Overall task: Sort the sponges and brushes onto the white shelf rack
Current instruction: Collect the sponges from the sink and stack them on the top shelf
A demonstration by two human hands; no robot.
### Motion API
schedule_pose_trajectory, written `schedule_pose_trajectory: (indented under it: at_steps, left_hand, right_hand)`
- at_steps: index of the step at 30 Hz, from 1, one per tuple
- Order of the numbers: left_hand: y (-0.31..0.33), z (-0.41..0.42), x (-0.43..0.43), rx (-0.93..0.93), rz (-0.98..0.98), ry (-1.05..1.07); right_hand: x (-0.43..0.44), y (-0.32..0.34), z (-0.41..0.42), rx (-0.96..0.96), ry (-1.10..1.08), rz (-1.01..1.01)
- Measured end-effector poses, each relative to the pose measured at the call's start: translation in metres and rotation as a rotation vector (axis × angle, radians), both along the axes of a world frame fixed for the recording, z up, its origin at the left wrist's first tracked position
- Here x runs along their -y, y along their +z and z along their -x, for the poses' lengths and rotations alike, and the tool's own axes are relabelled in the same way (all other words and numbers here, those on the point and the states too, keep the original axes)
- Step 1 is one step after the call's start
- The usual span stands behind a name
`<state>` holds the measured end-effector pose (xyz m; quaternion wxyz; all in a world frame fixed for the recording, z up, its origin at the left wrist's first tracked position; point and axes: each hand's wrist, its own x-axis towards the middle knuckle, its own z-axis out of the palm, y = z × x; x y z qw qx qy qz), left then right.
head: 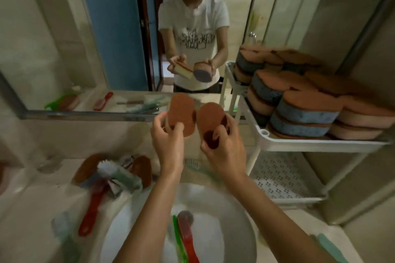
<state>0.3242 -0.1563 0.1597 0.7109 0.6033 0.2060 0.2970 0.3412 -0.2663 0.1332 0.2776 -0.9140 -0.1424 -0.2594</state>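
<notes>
Fingers of the left hand (168,141) are closed around one brown-faced sponge (182,113), and fingers of the right hand (222,145) are closed around a second sponge (210,119); both are held upright, side by side and just apart, above the basin and to the left of the rack.

Going from the largest thing down, the white shelf rack (299,145) is seen at the right with two tiers. Its top tier is already crowded with stacked sponges (307,113), blue and pink bodies under brown faces; roughly a dozen can be made out, though an exact count is prevented by blur and overlap. The lower perforated tier (282,177) appears bare, so no brush is judged to have been shelved yet.

The white basin (235,230) below the arms is seen to hold two brushes, one red (188,239) and one green (177,239).

On the surface (32,209) left of the basin, a pile is left: one red-handled brush (92,211), one pale green brush with white bristles (119,175), and two sponges (142,170) at least.

The sponge sorting is judged to be well along, with two in hand and about two waiting, while the brush sorting seems not yet begun, with at least four brushes left.
</notes>
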Motion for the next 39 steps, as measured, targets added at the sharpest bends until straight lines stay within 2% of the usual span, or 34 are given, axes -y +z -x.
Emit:
schedule_pose_trajectory:
  at_steps: [3, 7, 11, 16, 20, 24, 31, 39]
  left_hand:
    - [0.041, 0.007, 0.001, 0.107, 0.046, -0.057]
    - [0.083, 0.005, 0.01, 0.132, 0.008, -0.117]
    - [0.115, -0.012, 0.024, 0.078, -0.062, -0.244]
    - [0.144, -0.044, 0.056, 0.029, -0.191, -0.396]
    - [0.152, -0.078, 0.081, -0.065, -0.241, -0.556]
    - [0.152, -0.105, 0.1, -0.183, -0.205, -0.698]
    - [0.146, -0.12, 0.108, -0.241, -0.092, -0.759]
    - [0.139, -0.124, 0.106, -0.287, -0.078, -0.826]
  right_hand:
    - [0.006, 0.045, 0.007, 0.122, -0.021, -0.029]
    - [0.022, 0.092, 0.008, 0.224, -0.058, -0.061]
    - [0.052, 0.128, -0.002, 0.204, -0.119, -0.089]
    - [0.107, 0.158, -0.02, 0.091, -0.22, -0.092]
    - [0.148, 0.167, -0.042, -0.04, -0.307, -0.134]
    - [0.169, 0.165, -0.057, -0.086, -0.339, -0.011]
    - [0.177, 0.157, -0.07, -0.105, -0.325, -0.018]
    - [0.18, 0.152, -0.077, -0.12, -0.303, -0.043]
